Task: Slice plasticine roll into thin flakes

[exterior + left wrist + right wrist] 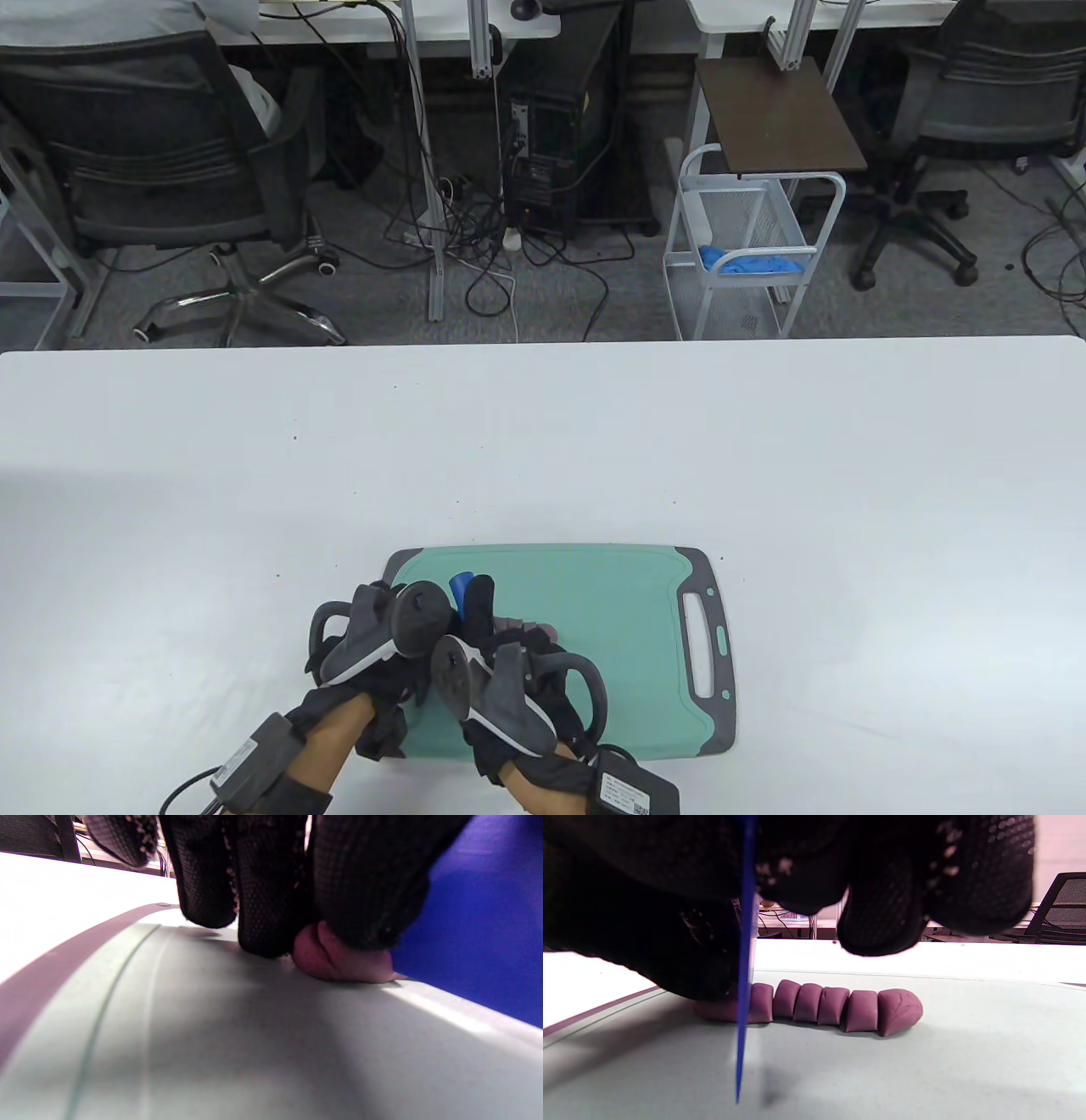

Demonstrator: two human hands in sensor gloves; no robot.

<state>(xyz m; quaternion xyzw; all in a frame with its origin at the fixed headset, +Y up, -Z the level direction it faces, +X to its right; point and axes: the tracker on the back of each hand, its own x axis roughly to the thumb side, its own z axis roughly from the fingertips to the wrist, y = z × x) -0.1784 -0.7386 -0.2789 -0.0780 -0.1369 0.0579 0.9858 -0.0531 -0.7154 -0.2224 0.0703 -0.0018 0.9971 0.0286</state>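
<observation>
A purple plasticine roll (717, 1012) lies on the green cutting board (611, 611). Several cut pieces (835, 1005) stand in a row to the right of the blade, and they show in the table view (533, 632) too. My left hand (382, 632) presses the uncut end of the roll (339, 961) onto the board with its fingertips (263, 933). My right hand (488, 615) grips a blue plastic knife (745, 984), seen edge-on with the blade upright at the roll, beside the last cut piece. The blade's flat side (488, 921) fills the right of the left wrist view.
The cutting board's grey handle end (708, 645) points right. The white table (764, 475) spreads around the board. Office chairs, cables and a wire cart (747, 246) stand beyond the table's far edge.
</observation>
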